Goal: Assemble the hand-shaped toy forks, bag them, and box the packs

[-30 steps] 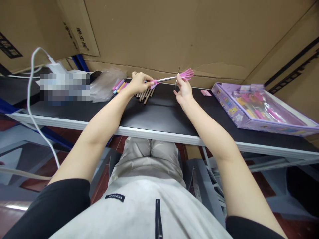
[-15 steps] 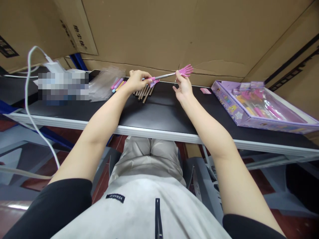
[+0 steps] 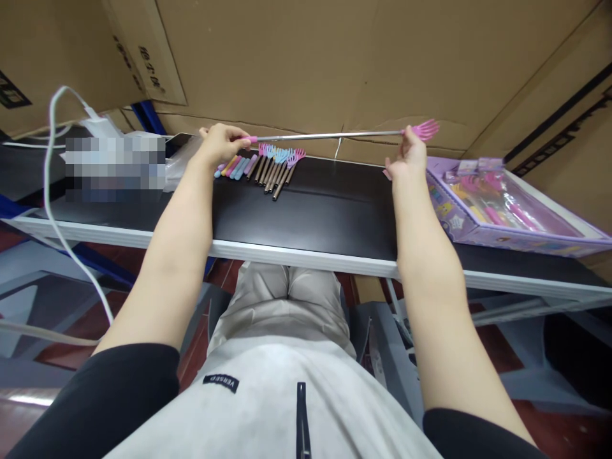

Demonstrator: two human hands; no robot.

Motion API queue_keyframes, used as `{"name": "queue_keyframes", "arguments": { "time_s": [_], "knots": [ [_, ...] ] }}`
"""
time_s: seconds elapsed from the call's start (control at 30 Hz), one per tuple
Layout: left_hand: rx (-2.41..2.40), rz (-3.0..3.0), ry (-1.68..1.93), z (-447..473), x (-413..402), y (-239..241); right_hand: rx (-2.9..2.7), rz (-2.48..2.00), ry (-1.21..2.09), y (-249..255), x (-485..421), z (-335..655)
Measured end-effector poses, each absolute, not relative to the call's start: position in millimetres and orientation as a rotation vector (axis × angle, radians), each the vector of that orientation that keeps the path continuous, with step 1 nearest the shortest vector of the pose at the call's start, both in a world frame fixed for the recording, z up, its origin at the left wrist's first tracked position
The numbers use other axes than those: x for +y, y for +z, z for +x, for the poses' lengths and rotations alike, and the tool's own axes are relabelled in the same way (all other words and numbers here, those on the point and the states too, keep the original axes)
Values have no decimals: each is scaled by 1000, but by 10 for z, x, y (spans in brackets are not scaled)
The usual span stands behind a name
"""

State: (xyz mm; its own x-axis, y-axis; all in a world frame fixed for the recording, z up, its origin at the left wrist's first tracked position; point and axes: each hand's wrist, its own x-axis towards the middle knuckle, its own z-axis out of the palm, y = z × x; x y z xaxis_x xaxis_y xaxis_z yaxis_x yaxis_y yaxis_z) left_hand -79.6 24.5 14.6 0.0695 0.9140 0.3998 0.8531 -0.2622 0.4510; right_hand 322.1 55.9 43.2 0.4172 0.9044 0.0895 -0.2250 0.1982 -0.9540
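A telescopic back scratcher [image 3: 325, 136] with a pink claw head and a pink handle stretches level above the table, its metal rod drawn out long. My left hand [image 3: 222, 145] is closed around the handle end. At the other end, my right hand [image 3: 410, 155] pinches the rod just below the pink claw. Below the rod lie several back scratcher heads with metal rods [image 3: 276, 172], in pink, blue and purple, side by side. Left of these, several coloured handles [image 3: 238, 167] rest in a row, near my left wrist.
On the right stands a purple display box [image 3: 478, 223] holding packed pink and yellow back scratchers. A clear plastic bag [image 3: 178, 167] lies behind my left forearm. A white cable [image 3: 51, 159] loops at the left. Cardboard [image 3: 296, 64] walls the table's back, and a metal edge [image 3: 306, 255] runs along its front.
My hands have moved apart, the right one rightward and the left one leftward. Between them the back scratcher's rod has been pulled out much longer.
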Motion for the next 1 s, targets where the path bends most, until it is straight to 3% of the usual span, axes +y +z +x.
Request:
{"name": "queue_keyframes", "arguments": {
  "time_s": [0.33,0.53,1.0],
  "knots": [
    [1766,2196,1028,-919,263,100,-770,-1043,946,299,614,3262],
    [1498,2359,1100,-377,272,70,-972,-935,1005,61,476,2597],
    [1662,2257,870,-54,3,209,-1224,-1066,951,-180,441,2339]
  ]
}}
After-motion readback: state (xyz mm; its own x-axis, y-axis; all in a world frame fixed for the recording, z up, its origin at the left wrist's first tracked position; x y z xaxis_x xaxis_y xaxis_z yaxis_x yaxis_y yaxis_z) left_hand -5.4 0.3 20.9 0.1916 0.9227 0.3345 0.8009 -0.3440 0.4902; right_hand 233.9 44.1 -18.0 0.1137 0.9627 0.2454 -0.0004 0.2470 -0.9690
